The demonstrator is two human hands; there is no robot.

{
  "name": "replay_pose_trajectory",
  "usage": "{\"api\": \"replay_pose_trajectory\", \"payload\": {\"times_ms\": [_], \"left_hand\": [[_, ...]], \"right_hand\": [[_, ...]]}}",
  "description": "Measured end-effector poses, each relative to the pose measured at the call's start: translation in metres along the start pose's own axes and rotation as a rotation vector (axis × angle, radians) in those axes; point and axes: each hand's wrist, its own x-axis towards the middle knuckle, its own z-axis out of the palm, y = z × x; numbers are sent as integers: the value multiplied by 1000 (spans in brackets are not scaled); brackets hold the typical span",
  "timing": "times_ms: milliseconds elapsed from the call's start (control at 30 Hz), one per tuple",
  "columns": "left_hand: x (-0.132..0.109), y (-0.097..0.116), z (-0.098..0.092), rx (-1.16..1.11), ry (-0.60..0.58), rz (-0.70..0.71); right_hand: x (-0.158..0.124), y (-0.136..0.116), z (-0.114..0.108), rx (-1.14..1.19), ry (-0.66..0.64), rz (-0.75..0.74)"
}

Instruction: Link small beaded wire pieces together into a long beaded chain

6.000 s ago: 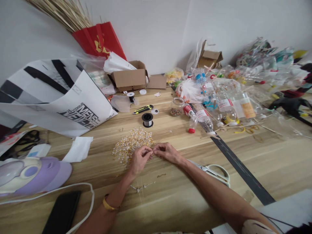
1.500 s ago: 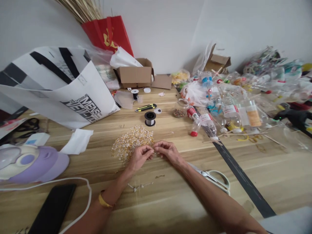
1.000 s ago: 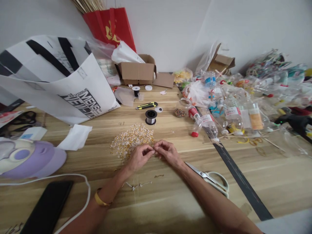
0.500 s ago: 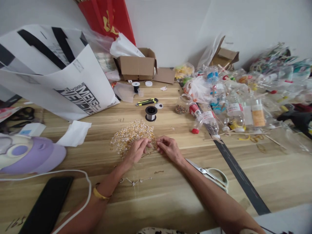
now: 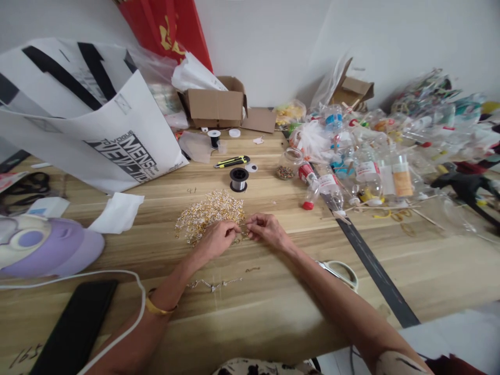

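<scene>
My left hand [image 5: 219,237] is at the near right edge of a pile of gold and silver chain pieces [image 5: 211,208], its thumb and fingertips pinched together. Facing it, my right hand [image 5: 267,230] is closed in a pinch as well. Between the fingertips something small and gold shows, too tiny to make out. On the table nearer me lie a silver chain with charms [image 5: 213,286] and a short gold chain [image 5: 252,269]. My right forearm partly covers the scissors [image 5: 341,273].
Beyond the pile are a wire spool [image 5: 238,179], a utility knife [image 5: 232,162] and a jar of beads [image 5: 287,171]. Plastic bottles [image 5: 367,177] crowd the right. At left are a paper bag [image 5: 128,135], a purple device [image 5: 58,245], a phone [image 5: 74,323] and a white cable [image 5: 142,297].
The left hand's fingers have drawn closer together and the fingertips of both hands have come nearer each other. The right forearm now covers more of the scissors. The view has shifted slightly.
</scene>
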Motion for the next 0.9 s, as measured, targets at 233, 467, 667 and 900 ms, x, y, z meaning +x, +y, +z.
{"api": "replay_pose_trajectory", "payload": {"times_ms": [233,467,667,900], "left_hand": [[-3,3,5,185,-101,19],[-6,6,8,240,-149,39],[-8,12,-4,189,-339,38],[-7,15,-16,92,-466,-2]], "right_hand": [[0,0,6,18,11,17],[-19,1,7,-5,19,32],[-35,5,13,-294,126,-120],[-33,6,9,-538,151,-425]]}}
